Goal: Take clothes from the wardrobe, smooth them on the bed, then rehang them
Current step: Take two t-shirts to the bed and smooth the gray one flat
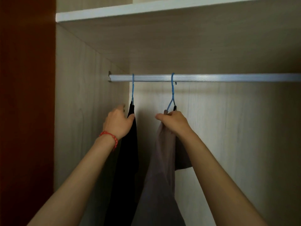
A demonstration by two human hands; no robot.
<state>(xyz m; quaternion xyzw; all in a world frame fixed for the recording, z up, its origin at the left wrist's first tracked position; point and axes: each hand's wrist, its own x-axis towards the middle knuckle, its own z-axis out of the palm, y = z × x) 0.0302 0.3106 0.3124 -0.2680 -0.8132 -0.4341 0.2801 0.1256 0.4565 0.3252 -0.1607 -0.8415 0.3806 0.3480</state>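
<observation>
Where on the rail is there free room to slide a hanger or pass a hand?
The rail is bare from the right blue hanger out to the frame's right edge. A narrower gap lies between that and the left blue hanger. Crowded: the left end, where the left hand and black garment sit against the wardrobe side wall.

We see a ribbed metal rail running across the wardrobe beneath a pale shelf. Two blue hangers hook over it: the left hanger bears a black garment, the right hanger a grey-brown one.
</observation>
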